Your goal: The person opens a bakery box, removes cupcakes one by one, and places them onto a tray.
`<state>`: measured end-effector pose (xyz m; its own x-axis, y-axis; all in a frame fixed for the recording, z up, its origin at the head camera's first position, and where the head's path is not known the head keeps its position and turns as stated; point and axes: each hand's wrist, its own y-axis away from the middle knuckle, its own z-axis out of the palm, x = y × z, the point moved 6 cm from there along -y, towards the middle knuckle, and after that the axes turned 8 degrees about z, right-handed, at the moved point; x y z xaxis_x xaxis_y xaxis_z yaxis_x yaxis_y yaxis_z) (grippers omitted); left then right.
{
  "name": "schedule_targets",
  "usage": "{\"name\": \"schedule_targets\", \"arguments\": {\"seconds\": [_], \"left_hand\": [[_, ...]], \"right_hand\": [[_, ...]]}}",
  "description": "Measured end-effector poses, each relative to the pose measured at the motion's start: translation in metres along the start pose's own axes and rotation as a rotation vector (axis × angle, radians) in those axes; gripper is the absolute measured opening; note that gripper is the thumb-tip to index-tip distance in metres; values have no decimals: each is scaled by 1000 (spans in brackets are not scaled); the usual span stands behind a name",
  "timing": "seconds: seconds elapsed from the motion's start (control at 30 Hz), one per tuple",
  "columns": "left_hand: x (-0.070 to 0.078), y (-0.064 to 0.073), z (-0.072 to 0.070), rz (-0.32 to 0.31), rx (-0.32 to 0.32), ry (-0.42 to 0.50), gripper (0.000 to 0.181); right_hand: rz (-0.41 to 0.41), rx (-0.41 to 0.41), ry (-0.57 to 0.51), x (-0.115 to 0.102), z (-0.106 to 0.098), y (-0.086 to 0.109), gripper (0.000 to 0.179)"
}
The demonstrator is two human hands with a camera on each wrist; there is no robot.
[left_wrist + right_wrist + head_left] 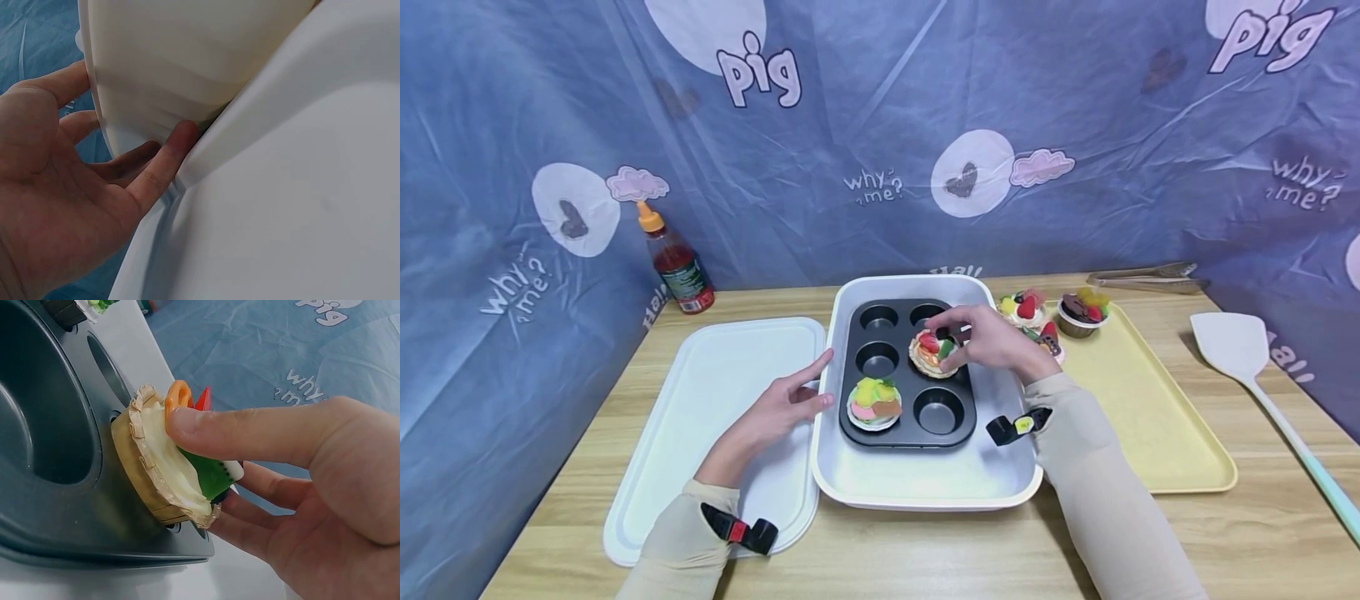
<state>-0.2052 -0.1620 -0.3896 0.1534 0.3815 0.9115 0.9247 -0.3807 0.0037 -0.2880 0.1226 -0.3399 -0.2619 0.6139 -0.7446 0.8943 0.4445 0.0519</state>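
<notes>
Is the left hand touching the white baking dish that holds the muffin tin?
Touching. The left wrist view shows the left hand with fingertips pressed against the white baking dish outer wall.

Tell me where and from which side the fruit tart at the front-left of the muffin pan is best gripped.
Grip the fruit tart by its pale fluted rim, coming from above with fingertips on opposite sides. It sits down in a cup of the muffin pan, so its lower sides look hidden, and the fruit on top seems uneven. The left hand rests against the white tray on that side; the right hand holds another tart.
</notes>
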Motion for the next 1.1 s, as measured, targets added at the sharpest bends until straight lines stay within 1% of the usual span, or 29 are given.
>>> {"name": "schedule_targets", "arguments": {"seconds": [0.23,0.43,0.63,0.87,1.1], "left_hand": [[-1,0,0,0,2,4,70],[0,0,0,-6,3,-2,70],[0,0,-1,1,-7,-5,69],[1,0,-2,7,-7,6,69],[0,0,-2,8,-7,11,69]], "right_hand": [[-13,8,1,-3,0,0,65],[-8,11,11,-2,0,0,62],[1,12,13,-3,0,1,61],[-49,11,19,-9,-2,1,60],[-31,25,34,-15,-6,5,60]]}}
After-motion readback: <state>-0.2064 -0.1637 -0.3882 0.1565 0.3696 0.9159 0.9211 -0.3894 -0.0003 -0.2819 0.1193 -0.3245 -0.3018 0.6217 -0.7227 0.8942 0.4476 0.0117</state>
